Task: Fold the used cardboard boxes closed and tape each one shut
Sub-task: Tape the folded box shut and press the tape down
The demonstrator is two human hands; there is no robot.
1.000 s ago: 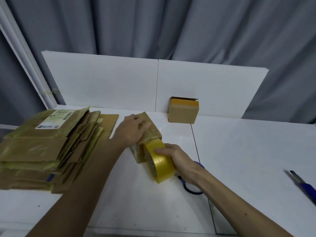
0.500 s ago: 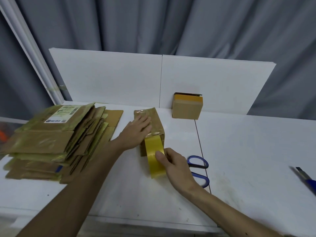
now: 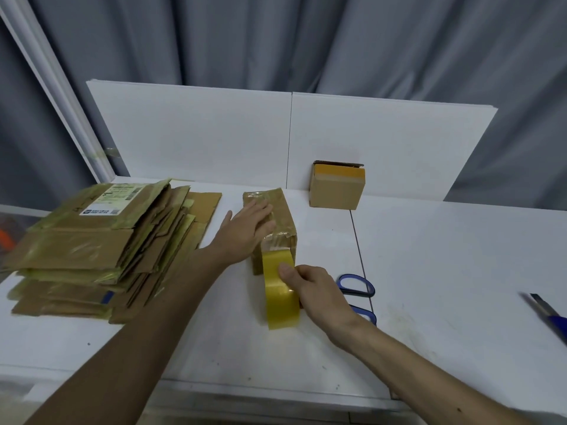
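Head view: small cardboard box (image 3: 280, 223) lies on the white table (image 3: 445, 271), about centre, its long side running away from the camera, top wrapped in shiny old tape. Left hand (image 3: 247, 231) lies flat on the box top, fingers spread and extended, palm pressing down on the left part of the lid. A strip of yellow tape (image 3: 280, 289) comes off the box's near end and runs down toward the camera; the roll itself can't be made out separately from the strip. Right hand (image 3: 316, 291) pinches the tape, thumb on the upper face, other fingers curled behind it, just in front of the box. Blue-handled scissors (image 3: 357, 289) lie on the table directly behind the right hand, partly hidden by the wrist. To the left of the box, a stack of flattened boxes (image 3: 92, 250) sits fanned out, top one carrying a white shipping label (image 3: 115, 199); it is near the left forearm but not touching the box. A second, already closed box (image 3: 336, 188) with a yellow tape band stands at the back against the white backboard (image 3: 199, 133), well apart from the hands. A blue utility knife (image 3: 549, 314) lies at the far right edge. Grey curtain (image 3: 276, 41) hangs behind everything.
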